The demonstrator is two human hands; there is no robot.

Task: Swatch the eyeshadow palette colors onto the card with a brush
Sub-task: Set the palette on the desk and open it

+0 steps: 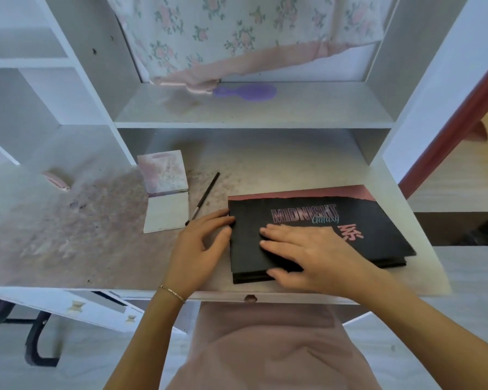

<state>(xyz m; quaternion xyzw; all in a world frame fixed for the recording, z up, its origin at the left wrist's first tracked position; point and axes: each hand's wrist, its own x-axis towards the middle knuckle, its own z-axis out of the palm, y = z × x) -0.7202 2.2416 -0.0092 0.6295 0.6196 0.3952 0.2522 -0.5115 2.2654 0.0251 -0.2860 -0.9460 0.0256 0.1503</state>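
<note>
Palette: the eyeshadow palette (307,229) is a flat black case. It lies closed on the right part of the white desk (68,249). Its lid says "MIDNIGHT Galaxy" and has pink signs on it. A pink strip shows along its far edge.

Left hand: the left hand (200,249) sits at the left edge of the palette. Its fingers are bent a little and spread. The fingertips touch the palette's left side. I cannot tell if they grip the edge or only touch it. A thin bracelet (172,293) is on this wrist.

Right hand: the right hand (302,251) lies flat on top of the lid. Its fingers are straight and close together, pointing left. The thumb rests at the near edge of the palette.

Brush: the brush (204,197) is thin and dark. It lies on the desk just left of the palette, tilted. No hand holds it. Its near end is close to the left hand's fingers.

Card: the card (165,190) is a small pale folded thing left of the brush. One half stands up and one half lies flat. It has faint pink marks.

Shelf: a purple hairbrush (245,91) lies on the shelf (321,108) above the desk, next to a flowery cloth (209,38) that hangs down.

Desk top: it looks smudged with pink and grey dust.
</note>
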